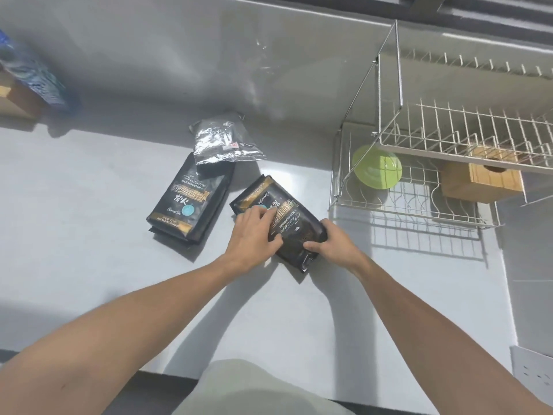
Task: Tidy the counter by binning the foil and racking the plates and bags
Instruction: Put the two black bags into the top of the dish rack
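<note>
A black coffee bag (287, 218) lies flat on the grey counter, angled towards me. My left hand (254, 235) presses on its left side and my right hand (333, 242) grips its near right corner. A second black coffee bag (191, 200) lies to the left. A crumpled silver foil bag (224, 139) rests on that bag's far end. At the right stands a two-tier wire dish rack (389, 124), with a green plate (377, 167) upright in its lower tier.
A wooden box (481, 181) sits in the rack's lower tier, right of the plate. A blue-patterned packet (33, 73) leans at the far left over a wooden block. A white socket plate (532, 372) lies at the near right. The steel backsplash runs behind.
</note>
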